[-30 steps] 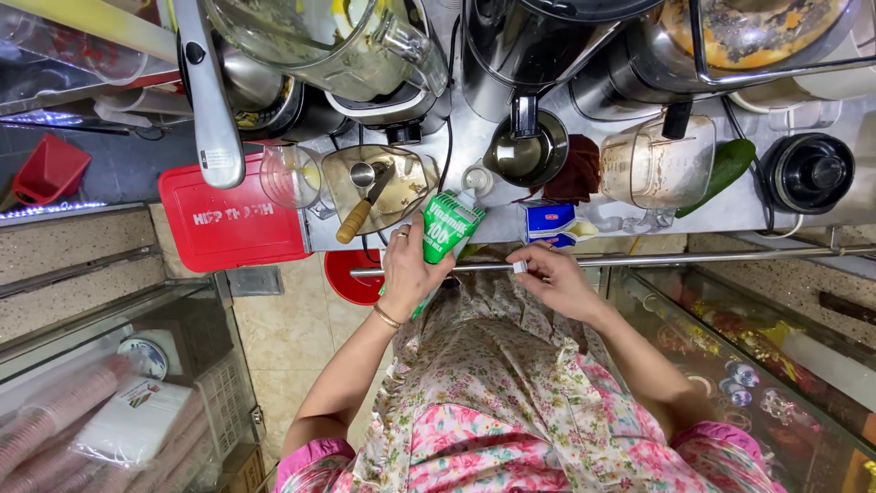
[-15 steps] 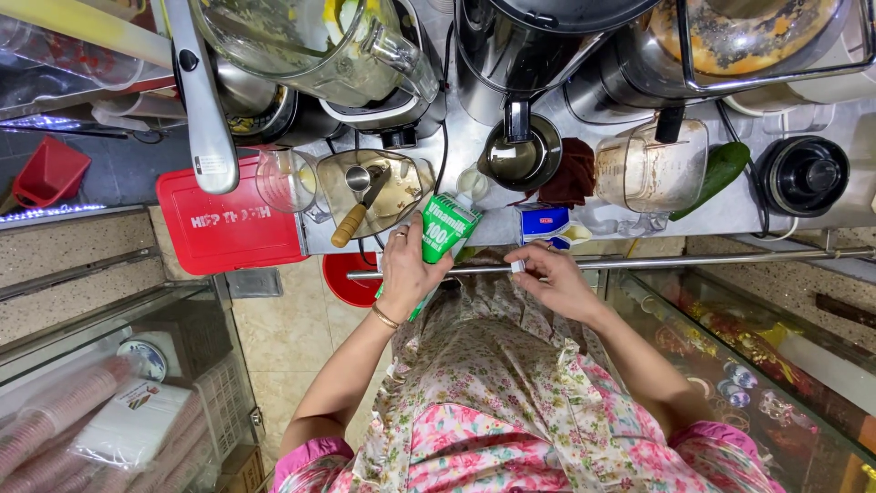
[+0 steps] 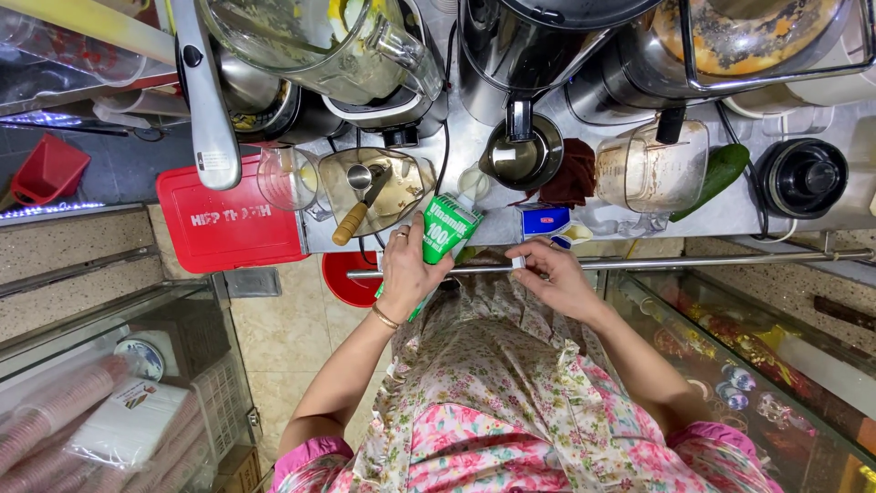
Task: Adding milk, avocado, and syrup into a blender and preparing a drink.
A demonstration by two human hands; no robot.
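Item 1: green carton (image 3: 447, 233), the landmark for this list. I see it tilted, its top leaning toward a small clear cup (image 3: 473, 183) that stands just beyond it on the steel counter (image 3: 465, 137).

Item 2: left hand (image 3: 408, 271). Clasped round the lower half of the green carton, fingers wrapped on its side; a ring and a wrist bangle show.

Item 3: right hand (image 3: 554, 277). Right of the carton, near it but apart. Fingertips pinch a small white piece (image 3: 518, 262); I cannot tell what it is.

Item 4: blue-and-white carton (image 3: 546, 222). Just right of the green carton, at the counter edge.

Item 5: clear jug with a wooden-handled scoop (image 3: 356, 215). Just left of the carton.

Item 6: red board (image 3: 228, 224). Further left, past the jug.

Item 7: steel pot (image 3: 520, 155). Beyond the carton, slightly right, next to a dark red cloth (image 3: 573, 173).

Item 8: metal rail (image 3: 693, 263). Runs under both hands, at the carton's base.

Item 9: red bowl (image 3: 349, 278). Below the rail, left of the carton's base.
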